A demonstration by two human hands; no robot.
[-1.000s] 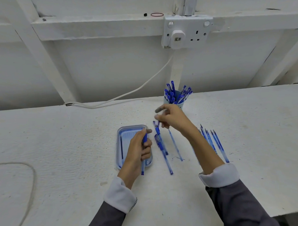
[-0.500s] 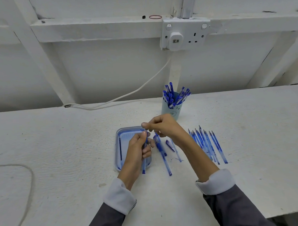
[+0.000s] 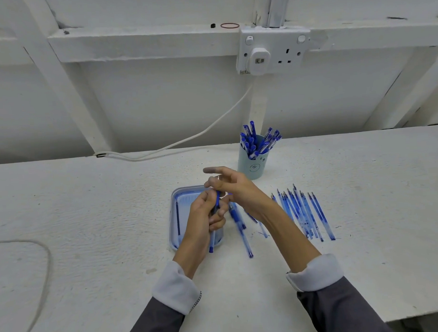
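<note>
Over the tray (image 3: 173, 217), my left hand (image 3: 202, 221) is gripping a blue pen (image 3: 211, 240). My right hand (image 3: 238, 190) is hovering just above; I cannot tell whether its fingers are pinching anything.

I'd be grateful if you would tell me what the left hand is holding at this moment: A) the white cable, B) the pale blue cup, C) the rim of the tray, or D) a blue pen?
D: the left hand grips a blue pen above the tray, while the cup stands apart, farther back on the table.
</note>
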